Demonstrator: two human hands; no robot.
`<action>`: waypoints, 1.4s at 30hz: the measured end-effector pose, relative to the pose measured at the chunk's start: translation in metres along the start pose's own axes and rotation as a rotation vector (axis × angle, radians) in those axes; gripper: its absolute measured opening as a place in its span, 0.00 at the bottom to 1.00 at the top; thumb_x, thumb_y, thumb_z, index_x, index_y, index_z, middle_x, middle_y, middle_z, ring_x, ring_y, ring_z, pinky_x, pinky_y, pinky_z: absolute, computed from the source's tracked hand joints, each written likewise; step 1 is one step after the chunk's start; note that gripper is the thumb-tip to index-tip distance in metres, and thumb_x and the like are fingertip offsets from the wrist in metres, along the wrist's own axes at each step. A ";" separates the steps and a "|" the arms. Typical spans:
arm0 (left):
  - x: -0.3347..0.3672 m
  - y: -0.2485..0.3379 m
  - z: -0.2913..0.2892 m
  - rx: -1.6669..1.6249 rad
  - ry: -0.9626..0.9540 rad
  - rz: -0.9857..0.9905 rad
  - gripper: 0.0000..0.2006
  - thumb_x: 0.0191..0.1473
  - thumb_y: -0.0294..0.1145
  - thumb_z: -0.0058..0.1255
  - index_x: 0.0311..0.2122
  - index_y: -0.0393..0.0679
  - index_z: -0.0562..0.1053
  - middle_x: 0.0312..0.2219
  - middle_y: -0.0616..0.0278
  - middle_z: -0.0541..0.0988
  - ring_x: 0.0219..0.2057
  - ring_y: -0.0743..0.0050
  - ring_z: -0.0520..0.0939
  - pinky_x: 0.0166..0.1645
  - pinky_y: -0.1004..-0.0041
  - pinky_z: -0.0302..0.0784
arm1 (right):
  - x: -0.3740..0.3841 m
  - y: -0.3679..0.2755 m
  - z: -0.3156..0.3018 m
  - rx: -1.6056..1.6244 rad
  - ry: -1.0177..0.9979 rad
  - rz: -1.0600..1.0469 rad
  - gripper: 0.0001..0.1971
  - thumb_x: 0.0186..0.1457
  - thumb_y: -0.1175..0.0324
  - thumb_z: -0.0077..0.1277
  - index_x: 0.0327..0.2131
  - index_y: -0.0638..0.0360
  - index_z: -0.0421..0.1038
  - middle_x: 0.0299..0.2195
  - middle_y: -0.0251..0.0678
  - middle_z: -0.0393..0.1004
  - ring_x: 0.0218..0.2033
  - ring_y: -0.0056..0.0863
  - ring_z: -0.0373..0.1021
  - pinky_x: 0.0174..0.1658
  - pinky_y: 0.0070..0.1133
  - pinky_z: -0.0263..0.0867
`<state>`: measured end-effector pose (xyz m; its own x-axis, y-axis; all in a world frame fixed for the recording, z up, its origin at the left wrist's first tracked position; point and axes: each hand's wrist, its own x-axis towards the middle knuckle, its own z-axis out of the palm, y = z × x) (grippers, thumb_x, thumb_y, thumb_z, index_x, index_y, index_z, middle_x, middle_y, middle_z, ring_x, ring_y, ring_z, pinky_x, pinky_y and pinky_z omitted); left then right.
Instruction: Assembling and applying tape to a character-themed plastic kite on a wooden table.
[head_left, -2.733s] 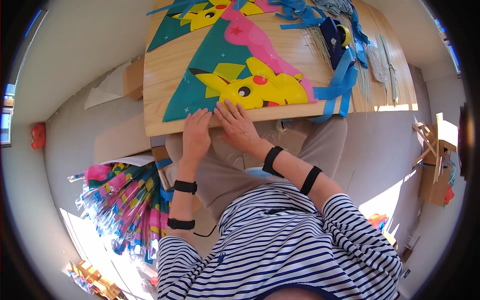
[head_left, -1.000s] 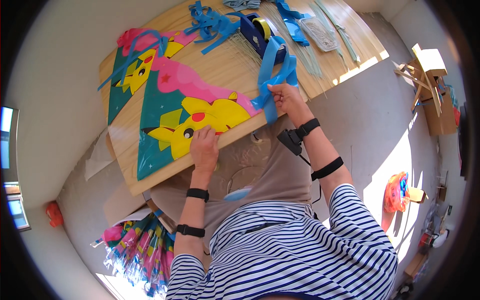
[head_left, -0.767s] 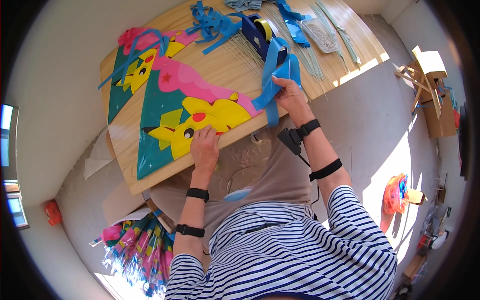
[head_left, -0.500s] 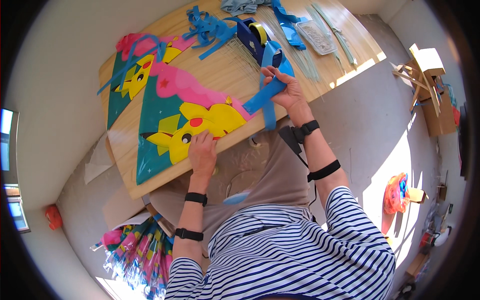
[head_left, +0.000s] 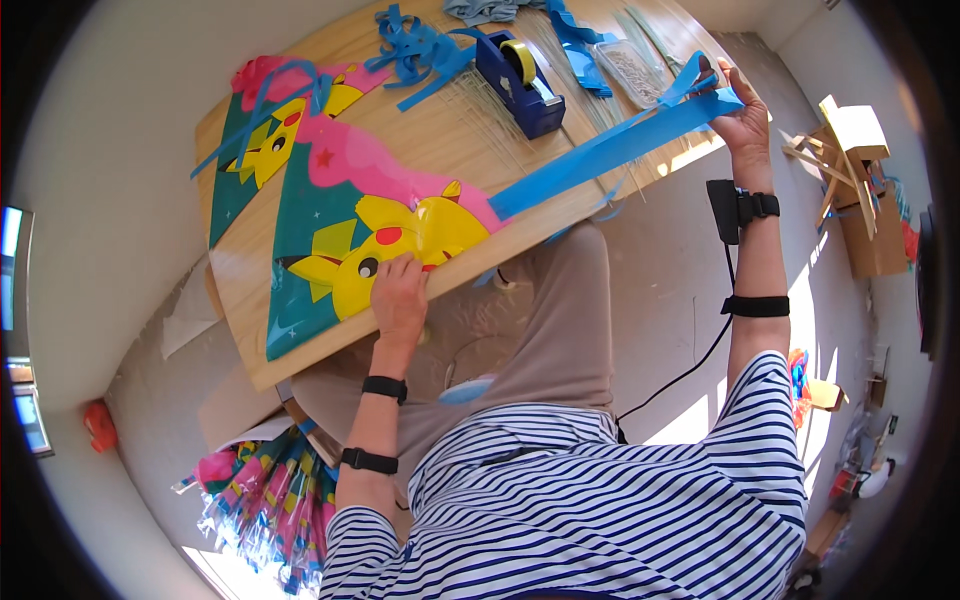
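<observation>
A triangular kite [head_left: 350, 215], printed in green and pink with a yellow cartoon figure, lies along the table's near edge. My left hand [head_left: 400, 300] is on its near side, fingers curled and pressed together at the kite; the fingertips are partly hidden. From the kite's right corner a wide blue ribbon [head_left: 610, 155] runs taut, up and to the right. Its far part is gripped by my right hand [head_left: 738, 115], out past the table's right edge, with a loop of ribbon rising above the fingers. A second similar kite [head_left: 265, 150] lies farther left, a blue strip across it.
A blue tape dispenser [head_left: 520, 85] stands mid-table among thin rods. Behind are curled blue ribbons [head_left: 415, 50] and a clear plastic box [head_left: 630, 72] of small pieces. Bundled wrapped kites [head_left: 270, 490] sit at lower left; cardboard boxes [head_left: 870, 230] stand at right.
My right hand has moved outward to the right, drawing the bunched ribbon into a long straight stretch. The tape dispenser is now uncovered. My left hand has stayed on the kite.
</observation>
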<state>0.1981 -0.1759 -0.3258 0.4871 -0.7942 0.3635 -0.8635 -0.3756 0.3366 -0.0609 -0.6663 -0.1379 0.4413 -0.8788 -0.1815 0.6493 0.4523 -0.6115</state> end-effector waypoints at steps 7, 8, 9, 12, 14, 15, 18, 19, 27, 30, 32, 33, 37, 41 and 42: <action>0.003 0.002 -0.001 -0.051 0.012 0.036 0.09 0.50 0.25 0.61 0.39 0.39 0.77 0.42 0.54 0.80 0.45 0.51 0.78 0.48 0.61 0.77 | 0.021 -0.109 -0.028 -0.063 -0.113 -0.108 0.27 0.64 0.75 0.52 0.66 0.62 0.60 0.62 0.51 0.68 0.47 0.40 0.70 0.58 0.44 0.66; 0.004 0.004 0.000 -0.064 0.012 0.041 0.09 0.50 0.25 0.61 0.38 0.39 0.77 0.42 0.54 0.80 0.45 0.51 0.78 0.48 0.61 0.77 | 0.020 -0.120 -0.027 -0.275 -0.052 -0.250 0.27 0.65 0.74 0.53 0.65 0.64 0.60 0.61 0.49 0.70 0.51 0.41 0.70 0.62 0.46 0.64; 0.005 0.004 0.002 -0.072 -0.002 0.038 0.10 0.50 0.26 0.61 0.39 0.39 0.77 0.42 0.54 0.80 0.45 0.51 0.78 0.49 0.60 0.76 | 0.007 -0.119 -0.004 -0.234 0.031 -0.291 0.25 0.65 0.71 0.54 0.63 0.67 0.64 0.60 0.44 0.73 0.57 0.38 0.69 0.67 0.43 0.61; 0.002 -0.004 -0.007 -0.046 -0.062 -0.005 0.12 0.49 0.28 0.63 0.40 0.38 0.77 0.45 0.52 0.79 0.46 0.49 0.77 0.50 0.58 0.75 | -0.036 -0.049 0.082 -0.188 0.125 -0.396 0.16 0.64 0.73 0.55 0.52 0.73 0.72 0.54 0.52 0.77 0.56 0.37 0.72 0.69 0.39 0.54; 0.008 0.003 -0.006 -0.106 -0.123 -0.023 0.16 0.48 0.29 0.64 0.43 0.37 0.76 0.47 0.50 0.78 0.48 0.48 0.77 0.52 0.56 0.74 | -0.038 -0.043 0.101 -0.229 -0.009 -0.310 0.14 0.63 0.75 0.54 0.50 0.73 0.74 0.52 0.51 0.79 0.58 0.38 0.72 0.65 0.30 0.62; 0.011 0.005 -0.012 -0.127 -0.072 -0.022 0.17 0.48 0.29 0.64 0.44 0.37 0.76 0.48 0.49 0.78 0.49 0.47 0.76 0.53 0.56 0.74 | -0.030 -0.028 0.097 -0.357 -0.228 -0.322 0.15 0.63 0.73 0.56 0.51 0.72 0.75 0.49 0.48 0.80 0.54 0.33 0.74 0.60 0.26 0.65; 0.023 0.023 -0.030 -0.275 0.047 -0.085 0.22 0.48 0.29 0.66 0.49 0.36 0.75 0.51 0.47 0.77 0.52 0.47 0.76 0.55 0.58 0.73 | -0.063 0.065 0.144 -0.489 -0.401 -0.370 0.11 0.55 0.77 0.61 0.43 0.66 0.79 0.38 0.39 0.82 0.43 0.33 0.80 0.48 0.25 0.75; 0.029 0.033 -0.039 -0.369 0.069 -0.151 0.24 0.49 0.29 0.67 0.51 0.35 0.74 0.51 0.47 0.77 0.53 0.49 0.76 0.56 0.61 0.73 | -0.095 0.104 0.168 -0.580 -0.452 -0.359 0.11 0.57 0.74 0.60 0.44 0.66 0.79 0.36 0.35 0.81 0.38 0.25 0.78 0.43 0.20 0.73; 0.028 0.009 -0.004 -1.510 0.030 -0.497 0.27 0.69 0.37 0.45 0.68 0.41 0.56 0.64 0.55 0.65 0.64 0.59 0.67 0.69 0.64 0.61 | -0.231 0.356 0.235 -1.206 -0.834 -0.580 0.16 0.52 0.65 0.63 0.37 0.70 0.77 0.21 0.45 0.73 0.24 0.37 0.70 0.32 0.32 0.68; 0.043 0.003 -0.006 -0.894 0.248 -0.579 0.24 0.71 0.39 0.42 0.67 0.43 0.60 0.66 0.55 0.63 0.65 0.59 0.66 0.69 0.65 0.60 | -0.266 0.401 0.210 -1.521 -1.096 -0.525 0.15 0.47 0.59 0.66 0.30 0.63 0.79 0.33 0.48 0.76 0.42 0.44 0.72 0.47 0.41 0.67; 0.044 0.000 -0.024 -0.831 0.396 -0.574 0.23 0.71 0.41 0.42 0.65 0.43 0.62 0.66 0.55 0.64 0.64 0.59 0.67 0.69 0.65 0.60 | -0.286 0.410 0.195 -1.614 -1.155 -0.650 0.15 0.44 0.58 0.67 0.30 0.61 0.80 0.38 0.46 0.75 0.49 0.44 0.68 0.51 0.42 0.65; 0.037 -0.003 -0.029 -0.862 0.423 -0.578 0.22 0.71 0.41 0.43 0.65 0.44 0.63 0.65 0.56 0.64 0.64 0.59 0.67 0.69 0.65 0.61 | -0.291 0.414 0.190 -1.659 -1.186 -0.716 0.15 0.43 0.58 0.67 0.30 0.60 0.80 0.41 0.45 0.75 0.52 0.45 0.66 0.53 0.42 0.64; 0.008 -0.015 -0.036 -1.029 0.412 -0.631 0.21 0.70 0.43 0.44 0.63 0.44 0.65 0.63 0.56 0.67 0.62 0.60 0.69 0.68 0.63 0.62 | -0.297 0.425 0.179 -1.566 -1.227 -0.764 0.15 0.39 0.60 0.67 0.30 0.58 0.81 0.41 0.42 0.75 0.51 0.42 0.66 0.55 0.40 0.64; -0.001 -0.019 -0.037 -1.161 0.389 -0.665 0.21 0.70 0.44 0.45 0.61 0.45 0.66 0.60 0.57 0.69 0.60 0.61 0.71 0.67 0.62 0.63 | -0.287 0.435 0.165 -1.396 -1.190 -0.667 0.14 0.39 0.59 0.66 0.29 0.56 0.82 0.41 0.43 0.76 0.50 0.41 0.67 0.56 0.40 0.63; -0.002 -0.021 -0.037 -1.188 0.386 -0.674 0.21 0.70 0.45 0.45 0.60 0.45 0.67 0.59 0.57 0.70 0.60 0.61 0.71 0.67 0.62 0.63 | -0.283 0.439 0.163 -1.354 -1.203 -0.644 0.14 0.40 0.58 0.66 0.28 0.56 0.82 0.41 0.43 0.76 0.51 0.42 0.67 0.57 0.42 0.63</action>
<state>0.2202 -0.1489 -0.3014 0.9266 -0.3759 -0.0113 0.0722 0.1482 0.9863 0.2001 -0.1946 -0.2293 0.8834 -0.0202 0.4681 0.2834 -0.7726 -0.5681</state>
